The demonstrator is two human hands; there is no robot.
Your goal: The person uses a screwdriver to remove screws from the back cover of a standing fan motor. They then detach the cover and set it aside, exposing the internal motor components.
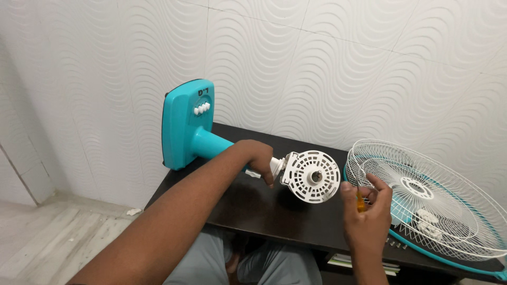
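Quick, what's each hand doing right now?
Left hand: closed around the fan's neck, behind the white motor housing.
Right hand: fingers pinching an orange-handled screwdriver.

Evenly and brightly lit, soft and diffuse, with no single source in view. Gentle relief shading across the wavy white wall tiles [317,68], slightly dimmer toward the far left corner. Soft sheen on the dark table [274,211], brightest near the middle; faint, blurred shadows under the teal fan base [185,124] and beneath the wire grille [433,211] on the right. No harsh glare, only mild highlights on the white motor housing [311,177]. Sharp across most of the frame; slight softness on the right hand [367,216] and the near left forearm. Wide-angle bending along the edges, tile seams curving outward at the left and top.
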